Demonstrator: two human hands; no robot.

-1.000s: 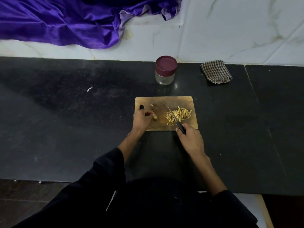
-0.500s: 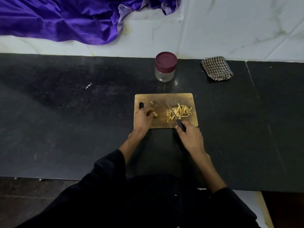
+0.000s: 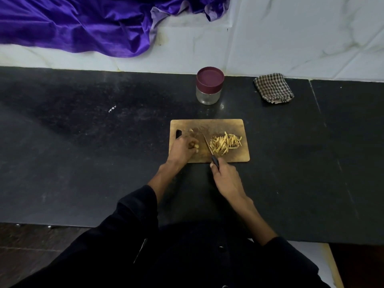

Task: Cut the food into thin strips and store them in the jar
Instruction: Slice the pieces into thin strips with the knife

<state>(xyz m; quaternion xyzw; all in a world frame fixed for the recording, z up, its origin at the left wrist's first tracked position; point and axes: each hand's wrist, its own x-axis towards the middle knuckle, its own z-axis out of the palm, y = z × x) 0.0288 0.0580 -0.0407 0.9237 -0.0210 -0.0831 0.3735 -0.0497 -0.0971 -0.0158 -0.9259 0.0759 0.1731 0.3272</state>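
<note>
A wooden cutting board [image 3: 218, 124] lies on the black counter. A pile of thin yellow strips [image 3: 225, 144] sits on its right half. My left hand [image 3: 181, 149] holds a small uncut piece of the food [image 3: 195, 146] down on the board's left half with curled fingers. My right hand [image 3: 226, 177] grips the black handle of a knife [image 3: 208, 146]; the blade lies between the piece and the strips. A glass jar [image 3: 209, 86] with a maroon lid on it stands behind the board.
A folded checked cloth [image 3: 273, 88] lies at the back right of the counter. Purple satin fabric [image 3: 83, 23] drapes over the white marble ledge at the back left. The counter's front edge runs just before my body.
The view has shifted slightly. Both hands keep their hold; the knife stays between the piece and the strips.
</note>
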